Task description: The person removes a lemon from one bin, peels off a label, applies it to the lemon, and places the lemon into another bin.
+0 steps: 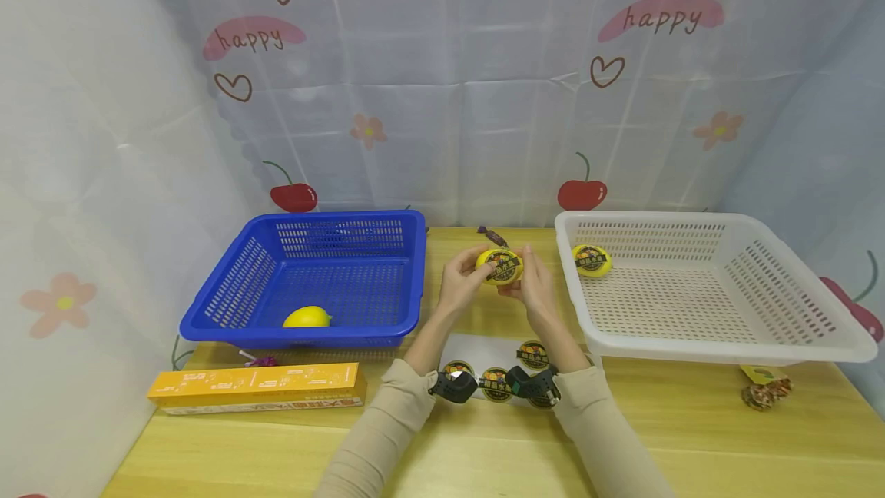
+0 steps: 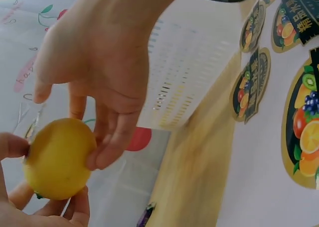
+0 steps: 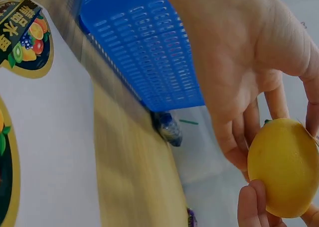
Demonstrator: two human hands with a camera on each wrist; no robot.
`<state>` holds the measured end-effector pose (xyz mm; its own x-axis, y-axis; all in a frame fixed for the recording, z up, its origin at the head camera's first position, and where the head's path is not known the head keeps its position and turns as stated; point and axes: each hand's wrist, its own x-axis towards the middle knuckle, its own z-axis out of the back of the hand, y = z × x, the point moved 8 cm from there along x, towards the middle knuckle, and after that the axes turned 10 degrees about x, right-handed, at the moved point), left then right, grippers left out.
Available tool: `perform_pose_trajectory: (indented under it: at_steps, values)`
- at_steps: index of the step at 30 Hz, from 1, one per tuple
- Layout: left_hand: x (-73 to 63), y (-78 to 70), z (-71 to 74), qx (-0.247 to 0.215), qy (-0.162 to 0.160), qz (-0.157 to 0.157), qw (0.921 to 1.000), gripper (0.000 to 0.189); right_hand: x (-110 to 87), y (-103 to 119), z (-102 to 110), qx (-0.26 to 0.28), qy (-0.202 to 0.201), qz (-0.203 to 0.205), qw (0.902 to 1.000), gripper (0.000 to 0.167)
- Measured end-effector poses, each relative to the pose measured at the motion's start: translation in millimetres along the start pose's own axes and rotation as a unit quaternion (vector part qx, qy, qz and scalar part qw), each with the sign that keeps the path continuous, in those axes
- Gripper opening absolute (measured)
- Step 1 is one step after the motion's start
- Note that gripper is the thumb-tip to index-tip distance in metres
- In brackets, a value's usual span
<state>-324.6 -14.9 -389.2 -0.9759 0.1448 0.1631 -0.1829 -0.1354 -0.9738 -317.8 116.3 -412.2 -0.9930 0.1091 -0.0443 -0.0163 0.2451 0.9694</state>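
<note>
Both hands are raised over the table around one lemon [image 1: 507, 277]. A black-and-gold fruit sticker [image 1: 503, 261] shows on its upper side. My left hand [image 1: 459, 283] grips the lemon from the left, thumb on its face. On the other side my right hand [image 1: 537, 283] holds it with bent fingers. In the left wrist view the lemon [image 2: 60, 160] shows plain yellow skin, the right hand's fingertips [image 2: 97, 160] touching it. Under the wrists lies a white sheet of the same stickers [image 1: 496, 383], partly hidden by the watch-like wrist devices.
A blue basket [image 1: 304, 335] at the left contains a plain lemon [image 1: 307, 317]. In the white basket [image 1: 719, 350] at the right sits a stickered lemon [image 1: 591, 260]. An orange box [image 1: 256, 386] lies front left; wrapped candies [image 1: 767, 390] lie front right, another candy [image 1: 492, 236] behind the hands.
</note>
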Motion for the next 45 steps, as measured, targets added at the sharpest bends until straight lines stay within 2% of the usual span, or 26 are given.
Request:
perform_pose_trajectory:
  at_steps: [5, 10, 14, 22, 28, 36, 40, 45]
  values:
    - [2.4, 9.9, -3.0, 0.025, -0.029, -0.013, 0.9992, 0.040, -5.1, 8, -2, -0.019, 0.000, 0.025, 0.9995, 0.055]
    - [0.8, 6.7, -4.3, 0.057, -0.076, -0.048, 0.9943, 0.041, -9.5, 16, -6, -0.066, 0.000, 0.047, 0.9967, 0.058]
    - [-1.6, 2.4, -1.8, 0.087, -0.124, -0.065, 0.9863, 0.043, -10.5, 19, -10, -0.110, 0.006, 0.056, 0.9923, 0.058]
    - [-7.3, -7.7, 2.5, 0.127, -0.194, -0.117, 0.9657, 0.036, -13.5, 23, -18, -0.132, 0.034, 0.075, 0.9878, 0.065]
    - [-13.6, -13.8, 4.1, 0.144, -0.235, -0.144, 0.9504, 0.033, -16.0, 24, -21, -0.154, 0.019, 0.090, 0.9838, 0.066]
    - [-18.4, -20.0, 5.9, 0.151, -0.259, -0.180, 0.9367, 0.029, -14.5, 21, -20, -0.162, 0.001, 0.084, 0.9833, 0.058]
    - [-20.9, -22.1, 6.7, 0.150, -0.265, -0.191, 0.9332, 0.027, -14.9, 20, -21, -0.152, -0.001, 0.081, 0.9851, 0.055]
    - [-23.6, -22.8, 6.7, 0.149, -0.272, -0.194, 0.9309, 0.027, -15.8, 20, -22, -0.149, -0.007, 0.098, 0.9840, 0.049]
